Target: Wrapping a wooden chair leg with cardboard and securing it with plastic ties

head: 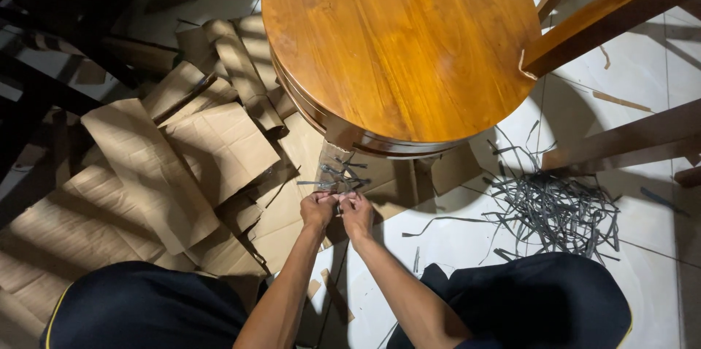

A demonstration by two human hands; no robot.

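Observation:
A round, glossy wooden table top point(398, 39) lies on the floor in front of me. Just below its near edge, my left hand point(318, 209) and my right hand point(357, 212) are close together, both pinching a small bundle of thin grey strips point(337, 175) that sticks out from the table's rim. A piece of clear wrapping hangs at that rim around the strips. My knees in dark trousers point(544, 301) frame the hands on both sides.
Torn brown cardboard sheets point(171, 166) cover the floor at left. A loose pile of grey strips point(555, 210) lies on the white tiles at right. Wooden legs point(621, 9) cross the upper right. Dark chair frames point(51, 42) stand at upper left.

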